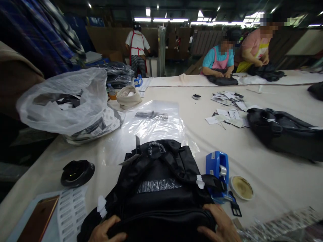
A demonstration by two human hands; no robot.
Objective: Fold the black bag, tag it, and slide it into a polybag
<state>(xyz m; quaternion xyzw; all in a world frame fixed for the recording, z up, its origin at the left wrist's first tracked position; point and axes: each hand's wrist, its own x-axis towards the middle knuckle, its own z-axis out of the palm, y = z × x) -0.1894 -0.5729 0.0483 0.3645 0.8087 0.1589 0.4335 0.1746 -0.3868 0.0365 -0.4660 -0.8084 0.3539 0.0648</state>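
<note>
A black backpack [161, 168] lies on the table in front of me, with clear film around its top handle and across its middle. White paper wraps its strap ends, and dark tags stick out at its upper left. My left hand [108, 231] grips the near left edge of the bag, thumb and finger on either side of the fabric. At the near right side, my right hand [219, 222] is closed round the bag's edge, thumb underneath. The lower ends of both hands run out of the picture. Beyond the backpack lie flat clear plastic bags [157, 126].
Right of the backpack stand a blue tape dispenser [212, 164] and a round tin [241, 188]. A phone [39, 220], label sheet [72, 213] and black round object [77, 173] lie left. Another black bag [290, 134] lies right. Co-workers handle bags across the table.
</note>
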